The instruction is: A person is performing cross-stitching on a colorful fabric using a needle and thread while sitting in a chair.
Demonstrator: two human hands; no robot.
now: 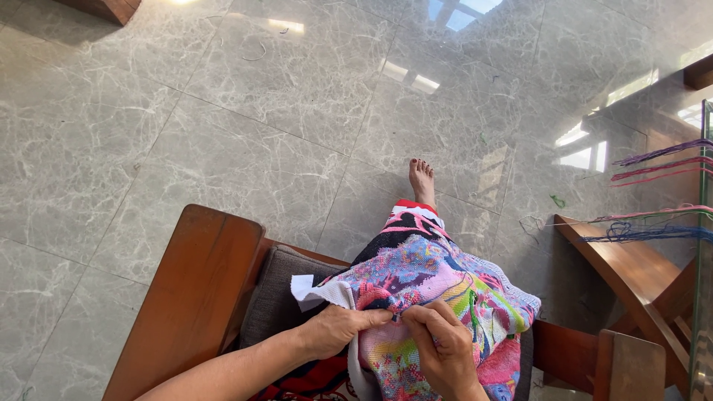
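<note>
Grey marble floor tiles filled most of my view, wide open ahead of one bare foot. One wooden armrest bounded the left edge, and wooden furniture draped with coloured threads closed the right. One multicoloured embroidered cloth lay across the lap. My left hand pinched its top fold, fingers pressed together; my right hand pinched it just beside.

Bare forearms without sleeves, bare foot with dark-painted toenails, no rings or watch visible
</note>
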